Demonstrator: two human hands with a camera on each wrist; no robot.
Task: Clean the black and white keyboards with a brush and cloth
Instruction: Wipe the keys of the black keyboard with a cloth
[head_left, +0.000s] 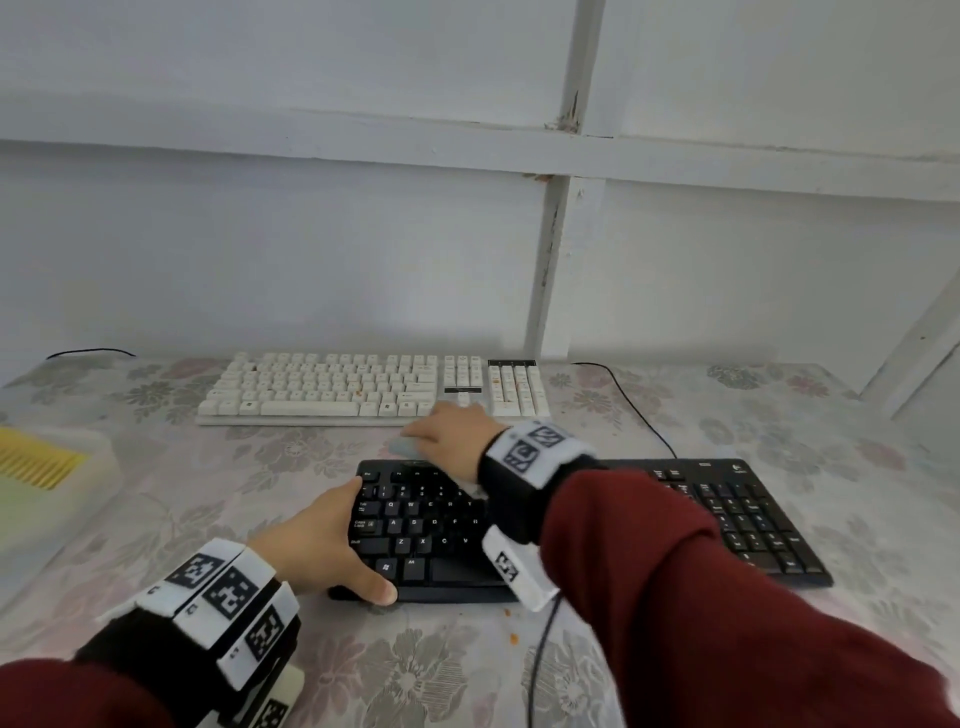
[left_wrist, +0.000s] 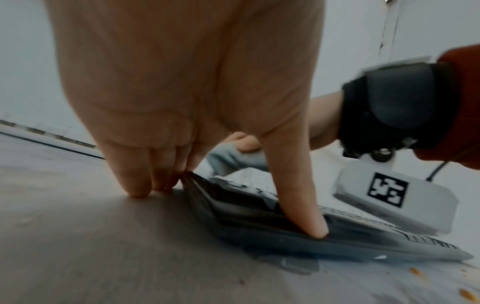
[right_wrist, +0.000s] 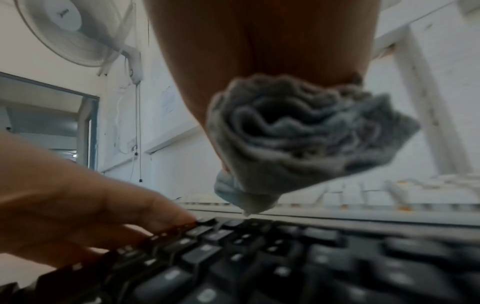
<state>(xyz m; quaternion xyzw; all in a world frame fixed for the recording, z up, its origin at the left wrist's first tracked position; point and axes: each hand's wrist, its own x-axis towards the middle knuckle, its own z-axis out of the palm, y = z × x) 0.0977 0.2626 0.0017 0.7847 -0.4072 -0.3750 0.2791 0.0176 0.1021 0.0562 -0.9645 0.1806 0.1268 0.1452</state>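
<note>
One black keyboard (head_left: 415, 519) — one white keyboard (head_left: 332, 384) — one cloth (right_wrist: 298, 139).

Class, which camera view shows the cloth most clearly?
The right wrist view: the bunched grey-blue cloth sits large at centre, folds visible, above the black keyboard. The head view shows only a pale edge beyond the right hand; the left wrist view shows only a blurred patch.

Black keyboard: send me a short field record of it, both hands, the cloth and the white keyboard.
black keyboard: flat on table, nearest the person
left hand: braces its left end, thumb on front edge
right hand: holds bunched cloth over its back edge
white keyboard: behind it, orange specks on keys
crumbs: orange, on table in front
</note>
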